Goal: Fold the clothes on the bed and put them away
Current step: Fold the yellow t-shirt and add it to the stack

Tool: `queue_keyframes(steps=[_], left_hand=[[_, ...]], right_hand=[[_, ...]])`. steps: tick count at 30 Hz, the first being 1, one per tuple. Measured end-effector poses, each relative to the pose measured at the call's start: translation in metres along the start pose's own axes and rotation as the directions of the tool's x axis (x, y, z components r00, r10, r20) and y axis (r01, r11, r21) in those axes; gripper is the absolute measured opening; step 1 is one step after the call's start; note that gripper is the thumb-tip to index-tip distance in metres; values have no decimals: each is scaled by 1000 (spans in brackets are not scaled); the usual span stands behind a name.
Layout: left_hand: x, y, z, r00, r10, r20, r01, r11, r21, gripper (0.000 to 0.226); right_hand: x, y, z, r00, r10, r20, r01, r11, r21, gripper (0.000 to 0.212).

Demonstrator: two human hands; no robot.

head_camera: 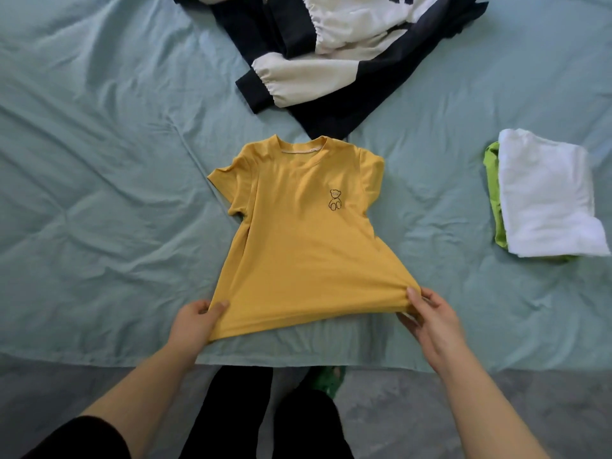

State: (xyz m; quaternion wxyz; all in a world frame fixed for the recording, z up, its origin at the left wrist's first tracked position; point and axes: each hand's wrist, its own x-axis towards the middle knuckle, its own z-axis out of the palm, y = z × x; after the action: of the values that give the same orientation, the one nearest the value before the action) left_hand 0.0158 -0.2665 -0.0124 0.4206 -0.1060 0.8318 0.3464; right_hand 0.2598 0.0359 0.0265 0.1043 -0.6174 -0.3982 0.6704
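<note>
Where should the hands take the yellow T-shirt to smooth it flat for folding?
At the two hem corners, coming from the near edge of the bed. The yellow T-shirt lies face up, collar away, so the hem is closest. The left hand and right hand pinch those corners now; a gentle pull toward you should flatten the body.

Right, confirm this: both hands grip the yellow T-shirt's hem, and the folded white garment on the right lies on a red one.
One slip: the head view shows the white garment lying on a green garment, not a red one. The left hand and right hand do grip the hem of the yellow T-shirt.
</note>
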Motion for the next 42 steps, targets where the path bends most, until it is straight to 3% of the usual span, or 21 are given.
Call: queue_keyframes(steps=[3, 7, 10, 17, 24, 28, 32, 37, 42], left_hand=[[-6, -7, 7, 1000, 0, -9, 1, 999, 44, 33], [-6, -27, 24, 999, -34, 10, 34, 996, -78, 19], [-3, -45, 33, 999, -50, 4, 50, 990, -132, 15], [-12, -82, 33, 997, -45, -63, 44, 999, -16, 18], [-10, -75, 32, 998, -69, -3, 69, 992, 104, 22], [-8, -49, 26, 1000, -3, -14, 6, 981, 194, 30], [10, -8, 25, 999, 31, 8, -31, 999, -26, 41], [52, 50, 28, 998, 63, 30, -52, 954, -296, 39], [96, 103, 22, 995, 39, 91, 9, 879, -477, 30]], right_hand=[[-5, 10, -8, 999, 2, -47, -2, 1000, 1, 3], [4, 54, -19, 982, -36, -187, -34, 933, -359, 10], [16, 79, -31, 983, -8, -181, -74, 892, -446, 9], [23, 102, -60, 990, -3, -138, -78, 814, -576, 12], [29, 101, -61, 996, 17, -93, -73, 768, -637, 16], [27, 90, -50, 988, -89, -123, -25, 704, -710, 20], [27, 71, -13, 956, -288, -52, 126, 566, -815, 17], [36, 55, 80, 974, -181, 135, 219, 609, -763, 7], [43, 50, 185, 923, -162, 349, 373, 602, -706, 4]])
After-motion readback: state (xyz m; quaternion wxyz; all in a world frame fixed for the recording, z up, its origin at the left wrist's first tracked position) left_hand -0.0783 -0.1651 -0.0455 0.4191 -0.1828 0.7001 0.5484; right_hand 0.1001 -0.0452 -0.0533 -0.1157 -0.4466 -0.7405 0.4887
